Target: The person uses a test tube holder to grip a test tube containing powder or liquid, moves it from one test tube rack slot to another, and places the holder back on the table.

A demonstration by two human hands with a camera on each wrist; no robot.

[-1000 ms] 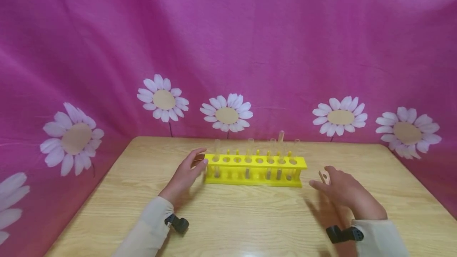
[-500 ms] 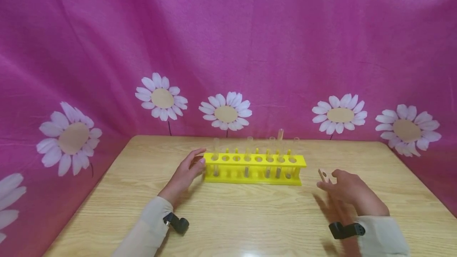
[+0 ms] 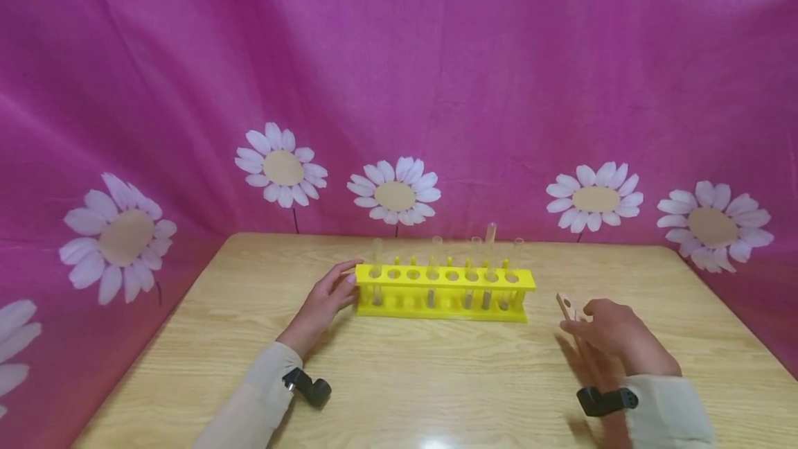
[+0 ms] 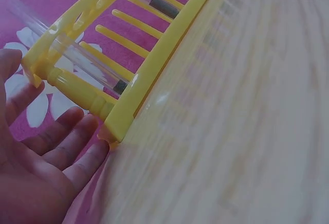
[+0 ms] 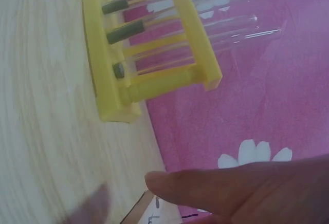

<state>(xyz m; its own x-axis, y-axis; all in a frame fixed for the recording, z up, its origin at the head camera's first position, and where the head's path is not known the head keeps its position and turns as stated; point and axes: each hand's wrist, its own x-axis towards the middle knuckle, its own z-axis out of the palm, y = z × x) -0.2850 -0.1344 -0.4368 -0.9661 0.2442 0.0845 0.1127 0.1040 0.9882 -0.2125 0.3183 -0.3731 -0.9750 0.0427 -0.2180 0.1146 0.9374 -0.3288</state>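
My left hand [image 3: 320, 303] is at the left end of a yellow test tube rack [image 3: 445, 314], its fingers spread and fairly straight. In the left wrist view, fingertips [image 4: 97, 154] touch the rack's end near the base. Several glass test tubes [image 3: 436, 248] stand in the rack, some with dark material at the bottom [image 5: 126, 32]. My right hand [image 3: 614, 335], right of the rack, pinches a flat wooden test tube clamp [image 3: 564, 305] with a round notch near its tip. Most of the clamp is hidden under the hand; a corner with dark markings [image 5: 146, 208] shows in the right wrist view.
A light wood-grain table [image 3: 436, 380] lies under everything. Behind and to the left hangs a magenta cloth [image 3: 436, 89] printed with white daisies. Some rack holes [image 3: 394, 274] hold no tube, and a row of yellow pegs [image 4: 123, 41] runs along the back.
My right hand has shifted slightly right and down with the wooden clamp, away from the rack. My left hand stays at the rack's end, and the rack stands where it was.
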